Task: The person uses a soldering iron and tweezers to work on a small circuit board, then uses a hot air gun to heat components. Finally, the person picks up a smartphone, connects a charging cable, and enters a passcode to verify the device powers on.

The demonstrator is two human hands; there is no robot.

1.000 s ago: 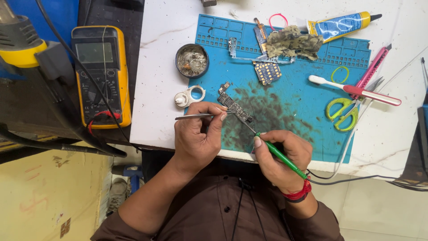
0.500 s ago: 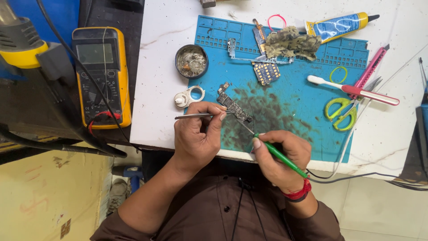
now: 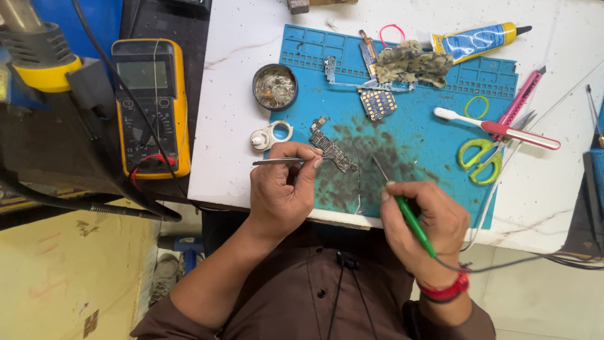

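Two hands at work over a white marble-look worktop [image 3: 239, 56], most of it covered by a blue stained repair mat [image 3: 428, 170]. Far left, off the worktop: yellow multimeter [image 3: 151, 107] with black leads, yellow-collared hot-air nozzle [image 3: 38, 50] beyond it. On the mat's far edge: glue tube [image 3: 475, 39], grubby rag [image 3: 412, 63], small perforated square part [image 3: 376, 104], round tin [image 3: 275, 87] of scrap. Right side: white toothbrush [image 3: 497, 128], pink cutter [image 3: 521, 97], green-handled scissors [image 3: 479, 160]. White ring-shaped bit [image 3: 270, 135] sits just left of the mat. Left hand [image 3: 283, 192] is closed in a pinch on metal tweezers [image 3: 286, 161], lying roughly level, tips towards the board; can't tell if the tips touch it. Right hand [image 3: 428, 223] is closed pen-style round a green-handled soldering iron [image 3: 409, 214], thin tip angled up-left, clear of the board, cable trailing off right. Narrow circuit board [image 3: 333, 151] lies flat on the mat, centre-left, just beyond the left fingertips. Handling judgement: board looks very light, thin, stiff but brittle, densely populated, so it will skate on the mat if nudged. Best held by its bare edges or an end, with tweezers, not across the components; light pressure only.
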